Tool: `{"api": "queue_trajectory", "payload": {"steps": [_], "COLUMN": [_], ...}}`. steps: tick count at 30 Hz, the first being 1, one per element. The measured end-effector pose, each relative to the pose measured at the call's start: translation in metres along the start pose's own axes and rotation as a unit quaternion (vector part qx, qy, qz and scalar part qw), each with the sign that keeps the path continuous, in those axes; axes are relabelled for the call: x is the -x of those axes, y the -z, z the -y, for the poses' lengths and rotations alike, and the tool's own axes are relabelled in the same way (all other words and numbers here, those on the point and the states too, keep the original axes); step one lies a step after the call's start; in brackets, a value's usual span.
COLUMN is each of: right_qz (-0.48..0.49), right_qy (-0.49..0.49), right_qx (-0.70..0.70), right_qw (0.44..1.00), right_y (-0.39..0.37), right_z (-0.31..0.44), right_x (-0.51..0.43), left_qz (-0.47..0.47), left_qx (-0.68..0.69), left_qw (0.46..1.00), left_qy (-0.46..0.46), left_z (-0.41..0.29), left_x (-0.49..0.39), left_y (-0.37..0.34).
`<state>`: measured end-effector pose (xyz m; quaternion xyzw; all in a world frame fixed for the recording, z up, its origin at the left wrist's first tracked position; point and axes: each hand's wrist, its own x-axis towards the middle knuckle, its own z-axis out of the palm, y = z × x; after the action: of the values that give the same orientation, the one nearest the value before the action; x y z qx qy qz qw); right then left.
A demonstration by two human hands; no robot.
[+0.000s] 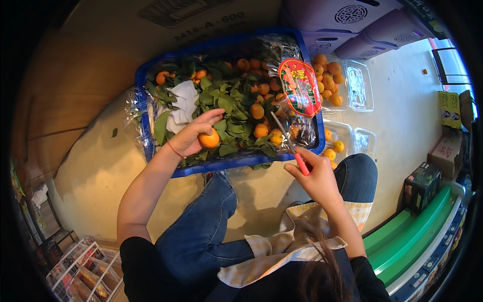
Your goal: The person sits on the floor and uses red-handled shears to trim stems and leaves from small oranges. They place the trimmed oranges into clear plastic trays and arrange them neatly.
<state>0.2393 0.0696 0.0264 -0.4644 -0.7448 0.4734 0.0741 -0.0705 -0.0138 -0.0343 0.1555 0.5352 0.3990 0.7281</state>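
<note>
My left hand (194, 137) holds a small orange citrus fruit (209, 138) over the near left part of a blue plastic crate (226, 164). Scissors (283, 131) with a red handle are gripped in my right hand (313, 171), their blades pointing over the crate's right side. Inside the crate lie green leaves (236, 113), more orange fruits (257, 111), a crumpled white cloth or paper (182, 104) and clear plastic film with a red label (300, 87).
Right of the crate, two clear plastic clamshell boxes (361, 85) hold orange fruits. Purple crates (339, 19) stand beyond. Large cardboard boxes (71, 87) rise at left. A green shelf (411, 234) is at lower right, and a white wire rack (88, 264) at lower left.
</note>
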Motion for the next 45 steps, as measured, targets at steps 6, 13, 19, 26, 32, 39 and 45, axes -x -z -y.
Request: {"api": "queue_trajectory", "payload": {"steps": [6,13,19,26,32,39,45], "right_qz": [-0.038,-0.036,-0.040,-0.074,-0.047,0.021,-0.096], "right_qy": [-0.074,-0.057,-0.054,-0.099,-0.086,0.028,-0.009], "right_qx": [-0.092,-0.091,-0.084,-0.239,-0.238,-0.100,-0.297], "right_qw": [0.992,0.994,0.994,0.963,0.966,0.994,0.950], "right_y": [0.032,0.019,0.024,0.024,0.028,0.011,0.042], "right_z": [-0.018,-0.022,-0.027,-0.041,-0.042,-0.024,-0.027], "right_x": [0.007,0.010,0.011,0.008,0.011,0.009,0.002], "left_qz": [-0.222,0.074,0.032,-0.030,-0.034,0.042,0.301], "left_qx": [-0.709,-0.849,-0.810,-0.754,-0.732,-0.435,0.039], "left_qw": [0.551,0.455,0.515,0.634,0.659,0.791,0.953], "left_qy": [-0.382,-0.259,-0.278,-0.168,-0.171,-0.429,-0.003], "left_z": [-0.022,0.032,0.049,0.021,0.024,0.001,0.010], "left_x": [-0.010,-0.120,-0.122,-0.116,-0.109,0.011,0.033], "left_y": [-0.031,-0.082,-0.068,-0.058,-0.058,-0.071,-0.110]}}
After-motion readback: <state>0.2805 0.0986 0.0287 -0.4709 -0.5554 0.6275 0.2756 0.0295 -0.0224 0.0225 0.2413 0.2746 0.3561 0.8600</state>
